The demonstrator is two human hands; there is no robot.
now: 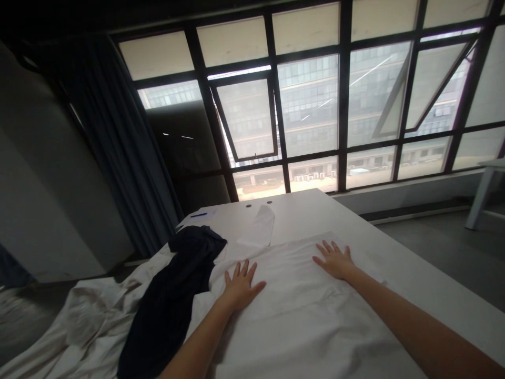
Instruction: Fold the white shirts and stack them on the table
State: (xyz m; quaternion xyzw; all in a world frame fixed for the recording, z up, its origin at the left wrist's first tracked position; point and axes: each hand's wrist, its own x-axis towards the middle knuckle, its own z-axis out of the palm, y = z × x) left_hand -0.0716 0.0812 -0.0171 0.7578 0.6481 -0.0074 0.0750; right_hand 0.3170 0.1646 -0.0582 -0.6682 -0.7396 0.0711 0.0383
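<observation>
A white cloth (292, 305), perhaps a garment, lies spread over the near part of the white table (303, 216), with soft wrinkles across it. My left hand (241, 287) rests flat on its left side, fingers spread. Near the cloth's far right part, my right hand (335, 259) also lies palm down with fingers apart. Neither hand grips anything. Just left of my left hand is a crumpled dark navy cloth (173, 295). The near end of the white cloth runs out of the picture.
Heaped pale fabric (90, 310) hangs at the left. A blue pen (198, 215) lies on paper at the table's far left, and a white sheet (256, 226) lies further in. Windows (307, 105) and a dark blue curtain (118, 142) stand behind. Another white table (479, 195) is at the right.
</observation>
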